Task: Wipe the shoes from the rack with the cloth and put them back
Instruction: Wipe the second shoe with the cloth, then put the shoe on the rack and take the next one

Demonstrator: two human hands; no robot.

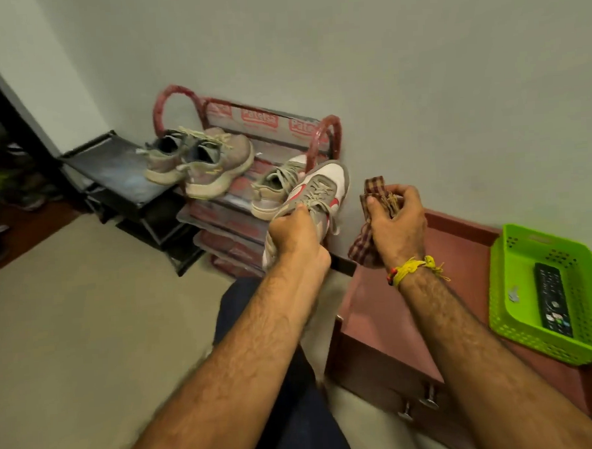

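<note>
My left hand grips a white, grey and red sneaker by its heel end, toe pointing up toward the wall, just right of the red shoe rack. Its matching sneaker lies on the rack's top shelf. A pair of worn beige sneakers rests at the rack's left end. My right hand clutches a bunched maroon checked cloth, held a little to the right of the sneaker and not touching it.
A black low stand adjoins the rack on the left. A reddish-brown cabinet sits at the right, carrying a green plastic basket with a black remote. Beige floor spreads to the left. My dark-trousered leg lies below.
</note>
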